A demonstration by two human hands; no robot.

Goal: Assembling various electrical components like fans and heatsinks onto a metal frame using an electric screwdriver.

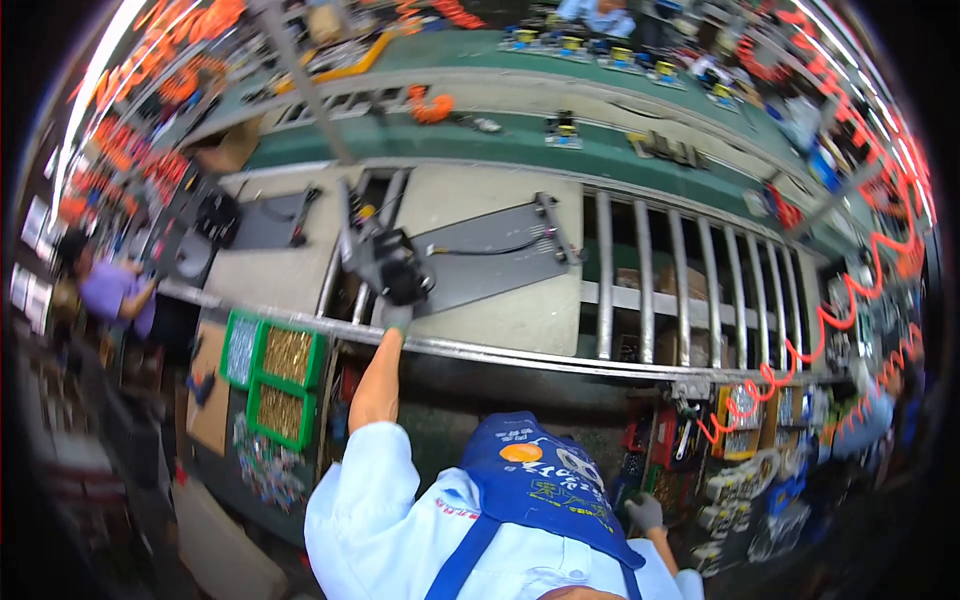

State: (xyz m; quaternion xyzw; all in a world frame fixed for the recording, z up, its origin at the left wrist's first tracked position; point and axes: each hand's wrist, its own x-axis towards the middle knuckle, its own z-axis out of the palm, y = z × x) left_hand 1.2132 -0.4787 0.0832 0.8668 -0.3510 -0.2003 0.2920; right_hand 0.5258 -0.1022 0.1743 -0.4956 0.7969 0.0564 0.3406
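Note:
My left hand (398, 317), in a grey glove, reaches forward to the lower edge of a black housing (402, 272) and touches it. Its fingers are hidden by the housing. This housing sits at the left end of a flat grey panel (495, 262) with a dark cable along it and a bracket at its far right end. The panel lies on a pale board (550, 325) on the line. Down at my right side, my right hand (647, 512), also gloved, hangs beside bins of small parts (665, 485); its fingers are too small and blurred to read.
A second grey panel assembly (265, 222) lies further left on the line. Metal rollers (685, 290) run to the right. Green trays (283, 385) of screws stand at the lower left. A red coiled hose (770, 378) hangs at the right. A co-worker (115, 290) stands at far left.

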